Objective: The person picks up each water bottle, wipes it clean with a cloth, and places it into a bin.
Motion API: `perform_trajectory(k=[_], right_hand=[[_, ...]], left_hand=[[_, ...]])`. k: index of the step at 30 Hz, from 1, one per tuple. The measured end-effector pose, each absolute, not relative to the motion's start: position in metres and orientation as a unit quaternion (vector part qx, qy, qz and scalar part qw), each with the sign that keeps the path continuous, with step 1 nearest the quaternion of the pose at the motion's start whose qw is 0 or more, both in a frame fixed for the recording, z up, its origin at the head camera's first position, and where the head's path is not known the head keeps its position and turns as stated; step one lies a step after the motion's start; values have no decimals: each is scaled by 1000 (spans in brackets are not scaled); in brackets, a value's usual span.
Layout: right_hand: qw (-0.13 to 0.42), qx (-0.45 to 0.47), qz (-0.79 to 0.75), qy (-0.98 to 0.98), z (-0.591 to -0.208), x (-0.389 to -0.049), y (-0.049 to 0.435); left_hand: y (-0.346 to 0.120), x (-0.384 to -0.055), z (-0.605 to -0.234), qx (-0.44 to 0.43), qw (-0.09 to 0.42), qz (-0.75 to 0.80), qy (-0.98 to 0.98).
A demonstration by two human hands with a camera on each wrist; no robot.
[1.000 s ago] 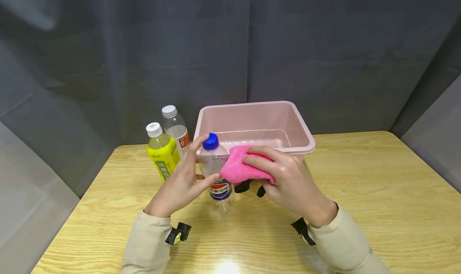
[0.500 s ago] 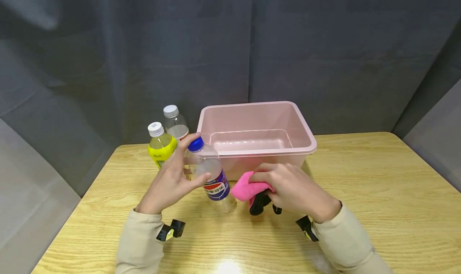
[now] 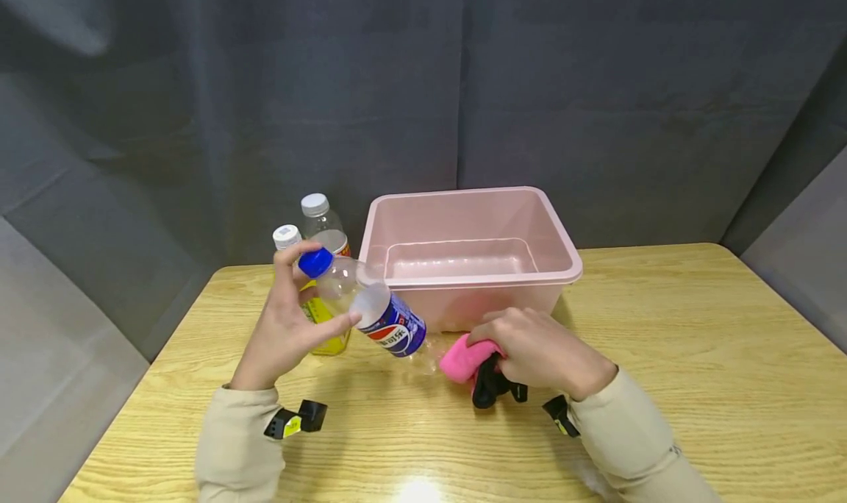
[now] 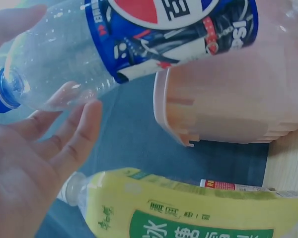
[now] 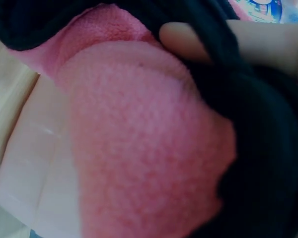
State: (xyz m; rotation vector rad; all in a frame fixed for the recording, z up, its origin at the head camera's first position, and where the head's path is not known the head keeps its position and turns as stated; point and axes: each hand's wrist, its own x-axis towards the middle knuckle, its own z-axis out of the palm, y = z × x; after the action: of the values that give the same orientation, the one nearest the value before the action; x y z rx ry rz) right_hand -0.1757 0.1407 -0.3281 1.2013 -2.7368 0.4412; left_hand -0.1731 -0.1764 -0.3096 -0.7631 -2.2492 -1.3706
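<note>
- The left hand (image 3: pixel 281 326) holds the cola bottle (image 3: pixel 397 328) in its grip, thumb on one side and fingers on the other, near the shoulder;
- The cola bottle leans well over, its blue cap toward the left hand and its base low in front of the tub (image 3: pixel 490 301); whether the base touches the worktop (image 3: pixel 662 370) I cannot tell;
- The right hand (image 3: pixel 539 352) has its grip closed about the pink-and-black cloth (image 3: pixel 465 359), which bunches beneath the fingers, near the bottle's base and in front of the tub;
- The yellow bottle (image 3: pixel 326 335) stands upright behind the left hand, partly hidden by it; the clear bottle (image 3: pixel 329 232), white-capped, stands just behind that, beside the tub;
- The tub is pale pink, with its mouth up; the dark curtain (image 3: pixel 317 106) hangs behind everything
</note>
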Motion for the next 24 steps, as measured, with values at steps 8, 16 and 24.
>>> perform_trajectory(k=[8, 16, 24], right_hand=[[45, 393, 146, -907, -333, -180, 144], [52, 400, 146, -903, -334, -181, 143], [50, 395, 143, -906, -335, -181, 142]], left_hand=[[-190, -171, -308, -268, 211, -621, -706], [-187, -175, -310, -263, 218, -676, -653], [-182, -179, -315, -179, 258, -636, -705]])
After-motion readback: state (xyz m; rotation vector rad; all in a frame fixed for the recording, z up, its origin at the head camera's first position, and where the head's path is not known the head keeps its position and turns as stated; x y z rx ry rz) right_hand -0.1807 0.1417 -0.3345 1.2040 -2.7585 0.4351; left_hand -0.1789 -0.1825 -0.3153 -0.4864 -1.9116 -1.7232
